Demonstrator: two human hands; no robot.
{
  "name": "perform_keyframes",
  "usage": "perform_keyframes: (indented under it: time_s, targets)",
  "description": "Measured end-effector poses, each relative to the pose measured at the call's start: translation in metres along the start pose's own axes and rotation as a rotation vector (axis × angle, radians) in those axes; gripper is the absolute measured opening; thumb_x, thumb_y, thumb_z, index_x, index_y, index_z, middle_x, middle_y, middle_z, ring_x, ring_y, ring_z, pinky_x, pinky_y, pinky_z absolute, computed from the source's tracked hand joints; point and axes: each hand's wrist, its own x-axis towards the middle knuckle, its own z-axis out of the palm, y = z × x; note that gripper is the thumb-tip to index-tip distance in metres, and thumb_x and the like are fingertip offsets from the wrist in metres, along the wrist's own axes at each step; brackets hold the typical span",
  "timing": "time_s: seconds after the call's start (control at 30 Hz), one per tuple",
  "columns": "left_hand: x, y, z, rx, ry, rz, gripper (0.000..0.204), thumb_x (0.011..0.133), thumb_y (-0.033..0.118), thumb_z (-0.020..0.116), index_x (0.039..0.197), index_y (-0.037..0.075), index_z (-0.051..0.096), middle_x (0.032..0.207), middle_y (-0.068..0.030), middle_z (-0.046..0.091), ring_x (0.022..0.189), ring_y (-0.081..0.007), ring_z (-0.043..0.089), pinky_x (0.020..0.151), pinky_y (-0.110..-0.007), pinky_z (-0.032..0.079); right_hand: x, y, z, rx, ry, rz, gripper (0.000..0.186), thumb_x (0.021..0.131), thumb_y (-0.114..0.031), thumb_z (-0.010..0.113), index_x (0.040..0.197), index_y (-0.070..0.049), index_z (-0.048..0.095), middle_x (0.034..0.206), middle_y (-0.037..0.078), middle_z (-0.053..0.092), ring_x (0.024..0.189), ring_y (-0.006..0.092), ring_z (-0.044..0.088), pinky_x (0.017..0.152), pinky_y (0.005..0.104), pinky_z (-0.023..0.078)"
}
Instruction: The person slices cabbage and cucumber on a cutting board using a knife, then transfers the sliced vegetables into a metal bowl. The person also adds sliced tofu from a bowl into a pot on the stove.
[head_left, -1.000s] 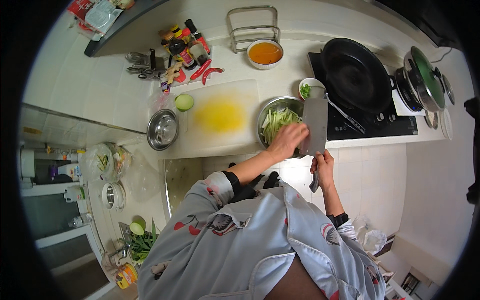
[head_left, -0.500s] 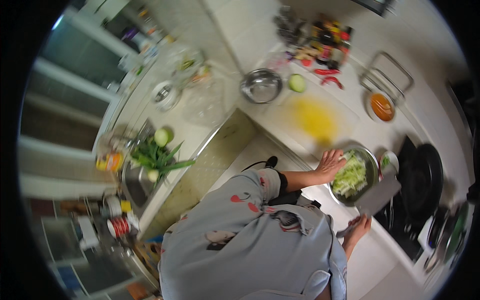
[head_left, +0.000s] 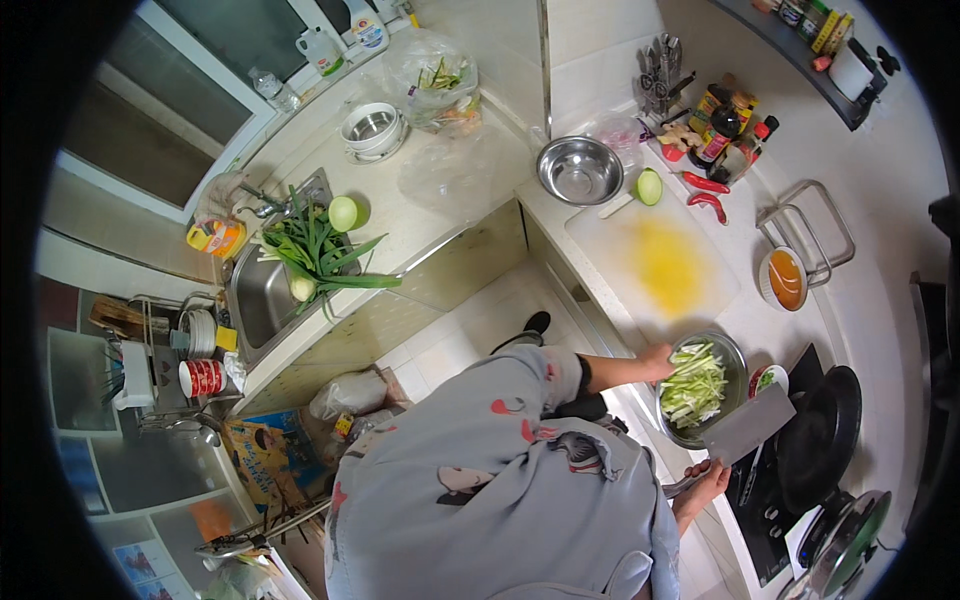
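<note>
A metal bowl [head_left: 740, 365] at the counter's edge holds pale green vegetable strips [head_left: 694, 386]. My left hand [head_left: 656, 362] is at the bowl's left rim, its fingers closed there and partly hidden. My right hand [head_left: 710, 483] grips the handle of a cleaver [head_left: 750, 424]. Its broad blade lies slantwise over the bowl's lower right side. Farther off is a white cutting board [head_left: 598, 243] with a yellow patch in its middle.
Right of the bowl are a small dish [head_left: 778, 377] of chopped greens and a black pan [head_left: 822, 440] on the hob. Beyond sit an orange-filled bowl [head_left: 785, 280], red chillies [head_left: 706, 183], sauce bottles [head_left: 722, 125] and an empty metal bowl [head_left: 580, 170]. Leafy greens [head_left: 315, 245] lie over the sink at left.
My left hand has moved from above the vegetable strips back to the bowl's left rim. The cleaver stays in my right hand, slightly lower. The view has shifted and sharpened.
</note>
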Motion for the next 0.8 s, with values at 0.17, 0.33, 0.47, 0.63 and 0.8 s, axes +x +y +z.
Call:
perform_keyframes:
  time_s: [0.17,0.33,0.47,0.63,0.8]
  targets:
    - [-0.048,-0.019,-0.078,-0.207,0.070,0.089,0.019,0.079,0.015,0.059,0.085,-0.001,0.066,0.059,-0.0098,0.062,0.045,-0.0203,0.061,0.044,-0.034,0.051,-0.002,-0.005,0.004,0.005,-0.015,-0.016,0.008,0.094,-0.017,0.053,0.094,-0.010,0.051,0.057,-0.002,0.040,0.045,0.0078,0.038,0.041,0.0248,0.034]
    - [-0.135,-0.065,-0.207,-0.481,0.338,0.064,0.025,0.080,0.014,0.062,0.097,-0.004,0.062,0.072,-0.0103,0.062,0.055,-0.0176,0.061,0.048,-0.032,0.052,0.002,-0.001,0.023,0.038,-0.086,-0.004,0.007,0.094,-0.017,0.053,0.092,-0.010,0.052,0.057,-0.002,0.040,0.045,0.0074,0.038,0.041,0.0242,0.033]
    - [-0.194,-0.087,-0.285,-0.589,0.908,0.025,0.016,0.080,0.010,0.061,0.086,-0.004,0.058,0.071,-0.0100,0.059,0.053,-0.0200,0.059,0.044,-0.032,0.050,0.007,0.007,0.054,-0.004,-0.120,0.073,0.007,0.093,-0.017,0.053,0.091,-0.010,0.052,0.057,-0.001,0.039,0.045,0.0083,0.039,0.041,0.0250,0.034]
    - [-0.210,-0.121,-0.364,-0.753,1.377,0.162,0.012,0.079,0.006,0.061,0.082,-0.004,0.055,0.067,-0.0090,0.056,0.050,-0.0188,0.056,0.042,-0.033,0.050,0.015,0.007,0.112,-0.019,-0.210,0.102,0.007,0.092,-0.017,0.053,0.090,-0.011,0.050,0.058,0.000,0.042,0.045,0.0096,0.040,0.040,0.0257,0.034]
    - [-0.176,-0.178,-0.437,-0.801,1.615,-0.070,0.015,0.076,0.005,0.061,0.084,-0.005,0.053,0.066,-0.0119,0.055,0.048,-0.0217,0.053,0.040,-0.036,0.049,0.026,0.001,0.166,-0.072,-0.253,0.079,0.013,0.092,-0.016,0.053,0.083,-0.010,0.046,0.058,0.001,0.044,0.043,0.0105,0.040,0.039,0.0267,0.034]
